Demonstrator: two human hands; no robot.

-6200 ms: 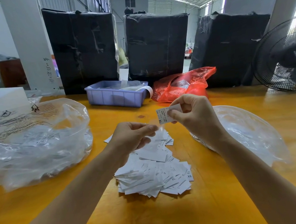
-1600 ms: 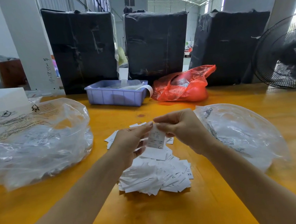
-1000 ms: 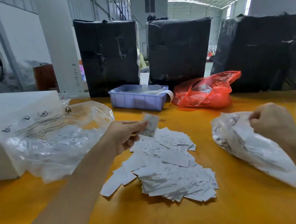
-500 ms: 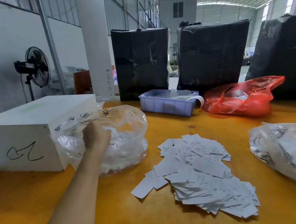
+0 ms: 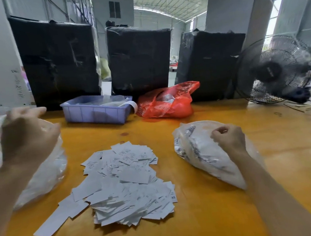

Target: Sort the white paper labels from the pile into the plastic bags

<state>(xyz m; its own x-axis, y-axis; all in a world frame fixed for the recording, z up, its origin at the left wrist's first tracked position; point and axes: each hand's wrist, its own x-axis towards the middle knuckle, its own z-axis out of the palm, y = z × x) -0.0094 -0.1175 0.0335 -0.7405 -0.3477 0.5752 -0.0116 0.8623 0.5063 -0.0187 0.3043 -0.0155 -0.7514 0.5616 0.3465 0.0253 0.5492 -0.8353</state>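
Between both hands: labels.

Two clear plastic bags lie on the table, one at the left edge and one toward the right. One pile of white labels sits between them, too many to count. Along the far edge stand three black wrapped bales, one blue tray, one red bag and one fan.
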